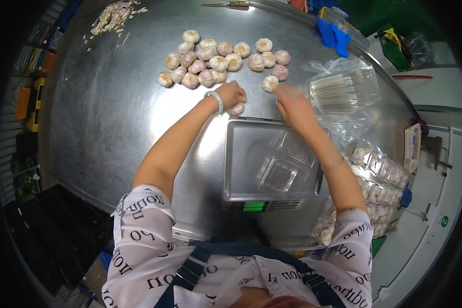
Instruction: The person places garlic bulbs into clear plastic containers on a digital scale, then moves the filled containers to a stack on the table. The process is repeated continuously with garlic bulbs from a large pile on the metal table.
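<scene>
My left hand (231, 95), with a pale bangle at the wrist, is over a garlic bulb (236, 109) just behind the scale; whether its fingers grip the bulb I cannot tell. Blurred, my right hand (291, 103) has its fingertips at another garlic bulb (270, 83), and its grip is unclear. Many loose garlic bulbs (197, 66) lie beyond my hands on the steel table (111, 100). In front of me stands a digital scale with a metal tray (246, 154). An open clear plastic clamshell box (280, 175) rests on the tray, partly behind my right forearm.
Right of the scale are a bag of clear plastic lids or boxes (333, 92) and stacked clamshells filled with garlic (381, 192). Garlic trimmings (113, 18) lie at the far left, a wooden-handled tool (236, 4) at the far edge, blue gloves (334, 36) at the far right.
</scene>
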The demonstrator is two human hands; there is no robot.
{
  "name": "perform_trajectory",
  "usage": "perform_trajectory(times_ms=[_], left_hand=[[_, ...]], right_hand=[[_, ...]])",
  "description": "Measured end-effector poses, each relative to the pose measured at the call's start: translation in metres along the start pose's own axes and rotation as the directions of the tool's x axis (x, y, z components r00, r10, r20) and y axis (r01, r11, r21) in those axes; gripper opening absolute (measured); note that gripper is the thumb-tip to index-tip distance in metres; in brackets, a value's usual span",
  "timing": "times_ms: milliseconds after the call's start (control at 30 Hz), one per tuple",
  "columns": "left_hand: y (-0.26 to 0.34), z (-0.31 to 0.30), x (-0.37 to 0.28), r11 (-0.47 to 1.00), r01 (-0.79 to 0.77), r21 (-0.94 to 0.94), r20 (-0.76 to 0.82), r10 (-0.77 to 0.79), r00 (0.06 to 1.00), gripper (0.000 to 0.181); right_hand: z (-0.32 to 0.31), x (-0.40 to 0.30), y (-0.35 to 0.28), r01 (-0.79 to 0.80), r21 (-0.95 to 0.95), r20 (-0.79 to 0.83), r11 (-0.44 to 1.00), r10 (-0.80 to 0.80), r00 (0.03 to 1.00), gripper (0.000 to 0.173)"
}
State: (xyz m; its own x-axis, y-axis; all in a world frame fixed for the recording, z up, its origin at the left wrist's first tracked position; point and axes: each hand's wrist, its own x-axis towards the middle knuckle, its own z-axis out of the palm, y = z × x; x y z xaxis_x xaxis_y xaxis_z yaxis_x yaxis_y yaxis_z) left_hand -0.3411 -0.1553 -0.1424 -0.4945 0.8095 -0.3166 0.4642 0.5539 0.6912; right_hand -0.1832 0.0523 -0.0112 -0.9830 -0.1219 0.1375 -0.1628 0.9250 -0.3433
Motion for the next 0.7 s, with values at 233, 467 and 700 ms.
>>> perform_trajectory(times_ms=[233,467,700], left_hand=[[0.033,-0.021,-0.020,0.907,-0.003,0.422,0.213,-0.096,0.972,0.052],[-0.003,-0.041,-0.066,0.960,0.182,-0.211,0.009,-0.184,0.983,0.056],[0.178,0.038,-0.147,0.664,-0.302,-0.684,-0.118,0.307,0.944,0.058]], right_hand=[[0.090,0.068,0.069,0.126,-0.436,0.351,0.891,0.039,0.936,0.030],[-0.004,0.008,0.001,-0.100,0.210,-0.087,0.972,0.121,0.989,0.055],[-0.022,-0.213,-0.108,-0.396,0.451,-0.150,0.800,0.506,0.850,0.060]])
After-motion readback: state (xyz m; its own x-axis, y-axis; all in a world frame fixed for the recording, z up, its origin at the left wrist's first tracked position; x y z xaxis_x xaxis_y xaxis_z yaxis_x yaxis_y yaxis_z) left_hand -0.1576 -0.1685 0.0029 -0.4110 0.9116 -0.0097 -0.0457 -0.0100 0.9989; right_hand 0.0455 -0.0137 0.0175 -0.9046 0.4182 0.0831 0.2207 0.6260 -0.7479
